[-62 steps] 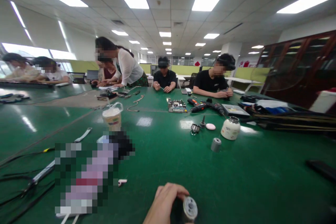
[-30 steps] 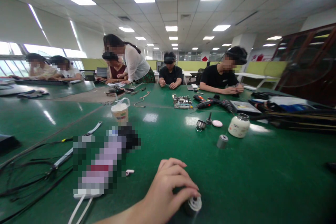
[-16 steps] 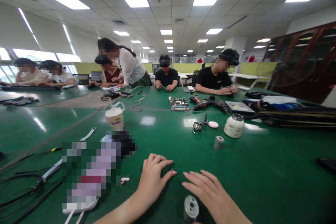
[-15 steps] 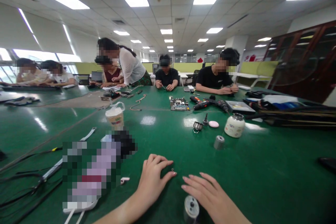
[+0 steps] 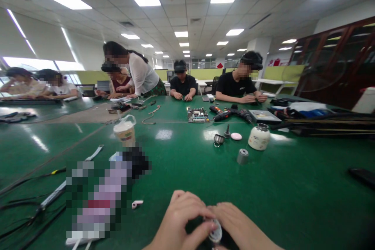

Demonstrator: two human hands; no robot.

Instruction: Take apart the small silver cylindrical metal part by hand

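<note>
At the bottom edge of the green table [image 5: 281,187], both my hands close round a small metal cylinder with a round silver end [image 5: 216,234]. My left hand [image 5: 181,218] grips it from the left with fingers curled over its top. My right hand [image 5: 238,226] wraps it from the right. Most of the cylinder is hidden by my fingers.
Farther out lie a grey metal cap [image 5: 242,156], a cream jar [image 5: 258,137], a pink disc [image 5: 236,136] and a small metal ring part [image 5: 217,139]. A lidded cup [image 5: 125,132] and cables [image 5: 35,203] sit left. Several people work at the far side, near a circuit board [image 5: 197,115].
Both hands lay open and flat on the table beside the cylinder half a second ago. Now they have drawn back and closed on it together.
</note>
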